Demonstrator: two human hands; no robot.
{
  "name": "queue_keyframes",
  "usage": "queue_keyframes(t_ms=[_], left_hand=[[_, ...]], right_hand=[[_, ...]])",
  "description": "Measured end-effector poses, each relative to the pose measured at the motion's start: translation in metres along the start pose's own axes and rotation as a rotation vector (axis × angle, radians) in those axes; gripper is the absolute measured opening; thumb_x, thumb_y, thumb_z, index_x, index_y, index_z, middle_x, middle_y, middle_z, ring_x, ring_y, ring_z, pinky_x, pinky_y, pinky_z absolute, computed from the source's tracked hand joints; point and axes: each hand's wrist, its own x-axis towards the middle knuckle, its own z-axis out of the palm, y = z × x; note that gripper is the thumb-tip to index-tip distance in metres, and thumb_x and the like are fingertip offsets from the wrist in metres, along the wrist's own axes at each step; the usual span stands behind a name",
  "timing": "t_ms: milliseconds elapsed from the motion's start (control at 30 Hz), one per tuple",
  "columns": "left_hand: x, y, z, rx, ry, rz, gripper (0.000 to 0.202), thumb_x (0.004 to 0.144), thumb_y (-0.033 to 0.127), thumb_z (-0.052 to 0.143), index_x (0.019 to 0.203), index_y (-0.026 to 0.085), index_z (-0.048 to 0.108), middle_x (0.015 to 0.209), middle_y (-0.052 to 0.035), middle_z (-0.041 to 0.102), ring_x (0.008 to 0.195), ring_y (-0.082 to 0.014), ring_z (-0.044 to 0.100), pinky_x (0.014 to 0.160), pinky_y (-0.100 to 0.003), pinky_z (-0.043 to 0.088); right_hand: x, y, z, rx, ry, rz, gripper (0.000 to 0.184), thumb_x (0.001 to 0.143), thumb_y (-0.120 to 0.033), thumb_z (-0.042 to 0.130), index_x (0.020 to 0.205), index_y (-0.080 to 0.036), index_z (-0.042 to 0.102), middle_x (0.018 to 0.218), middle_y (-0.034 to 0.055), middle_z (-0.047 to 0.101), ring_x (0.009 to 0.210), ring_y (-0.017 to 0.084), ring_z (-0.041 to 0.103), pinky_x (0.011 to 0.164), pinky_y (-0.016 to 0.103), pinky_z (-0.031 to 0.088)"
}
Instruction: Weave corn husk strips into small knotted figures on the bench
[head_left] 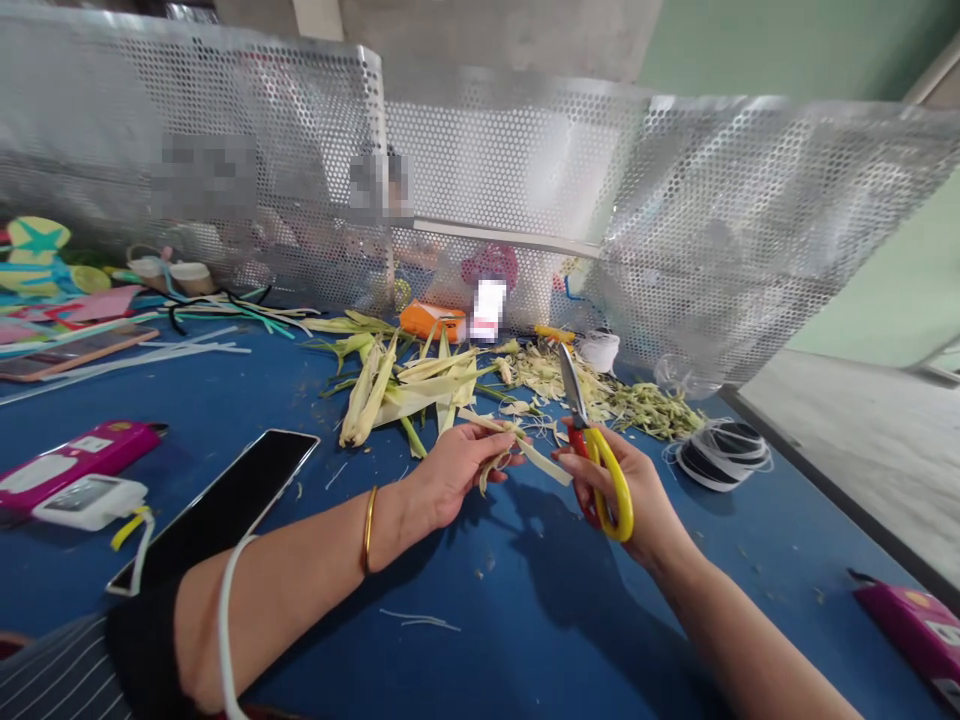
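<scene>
A pale strip of corn husk (546, 464) is pinched between the fingers of my left hand (455, 472), with smaller curled bits hanging below. My right hand (637, 488) is wrapped around scissors (616, 492) with yellow and red handles. Their blades point up and away from me, apart from the strip. The strip's right end reaches the right fingertips; whether they grip it too, I cannot tell. Just beyond my hands lies a pile of corn husks (431, 385). Trimmed husk shreds (551, 375) and small knotted green pieces (652, 410) lie farther right.
On the blue table (450, 640), a black phone (225, 510) and a magenta device (82, 455) lie left. A thread spool (720, 455) stands right; another magenta device (911, 625) lies near the right edge. A perforated metal screen (502, 150) closes the back. An orange packet (433, 321) rests against it.
</scene>
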Motion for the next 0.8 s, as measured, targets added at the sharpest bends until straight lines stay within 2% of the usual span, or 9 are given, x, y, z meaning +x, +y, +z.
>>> queue_keyframes(t_ms=[100, 200, 333, 567, 700, 800], left_hand=[[0.0004, -0.0028, 0.0007, -0.042, 0.059, -0.01, 0.006, 0.07, 0.015, 0.075, 0.074, 0.016, 0.071, 0.076, -0.004, 0.069, 0.066, -0.0118, 0.064, 0.053, -0.021, 0.042], [0.0012, -0.0049, 0.0009, -0.035, 0.075, -0.012, 0.006, 0.07, 0.015, 0.075, 0.073, 0.015, 0.07, 0.069, -0.0019, 0.066, 0.061, -0.0103, 0.06, 0.052, -0.021, 0.04], [-0.0001, -0.0058, 0.0017, -0.028, 0.052, -0.028, 0.006, 0.07, 0.016, 0.075, 0.074, 0.015, 0.07, 0.071, -0.0018, 0.065, 0.062, -0.0102, 0.061, 0.051, -0.021, 0.039], [-0.0012, -0.0039, 0.0012, 0.009, -0.02, -0.035, 0.009, 0.066, 0.018, 0.077, 0.073, 0.015, 0.071, 0.069, -0.0027, 0.066, 0.059, -0.0098, 0.059, 0.052, -0.021, 0.04], [-0.0007, -0.0029, 0.0012, -0.022, 0.016, -0.064, 0.011, 0.065, 0.018, 0.076, 0.075, 0.015, 0.072, 0.072, -0.0041, 0.069, 0.064, -0.012, 0.064, 0.062, -0.024, 0.047], [0.0011, -0.005, -0.0001, -0.01, 0.036, -0.027, 0.012, 0.066, 0.02, 0.077, 0.075, 0.014, 0.071, 0.07, -0.0047, 0.07, 0.061, -0.0119, 0.063, 0.062, -0.024, 0.047]], right_hand=[[0.0007, 0.0032, 0.0002, -0.028, -0.024, 0.0, 0.071, 0.054, -0.043, 0.086, 0.115, -0.021, 0.058, 0.075, -0.002, 0.065, 0.04, 0.006, 0.043, 0.036, 0.022, 0.035], [0.0011, 0.0056, 0.0021, -0.085, -0.04, -0.014, 0.067, 0.052, -0.041, 0.087, 0.109, -0.02, 0.06, 0.068, -0.0045, 0.061, 0.042, 0.006, 0.042, 0.039, 0.021, 0.035], [-0.0009, 0.0034, 0.0045, -0.146, -0.074, -0.024, 0.06, 0.055, -0.038, 0.084, 0.107, -0.018, 0.06, 0.059, -0.0073, 0.055, 0.041, 0.006, 0.04, 0.039, 0.02, 0.033], [-0.0002, 0.0021, -0.0005, -0.106, -0.006, -0.056, 0.059, 0.059, -0.038, 0.081, 0.11, -0.02, 0.059, 0.065, -0.0065, 0.056, 0.04, 0.005, 0.038, 0.037, 0.02, 0.03], [0.0008, 0.0033, -0.0002, -0.138, -0.008, -0.054, 0.058, 0.058, -0.039, 0.082, 0.108, -0.02, 0.06, 0.063, -0.0071, 0.055, 0.04, 0.005, 0.038, 0.038, 0.021, 0.031], [0.0015, 0.0028, -0.0008, -0.134, 0.028, -0.043, 0.062, 0.056, -0.042, 0.083, 0.11, -0.019, 0.061, 0.064, -0.006, 0.056, 0.041, 0.006, 0.04, 0.038, 0.022, 0.032]])
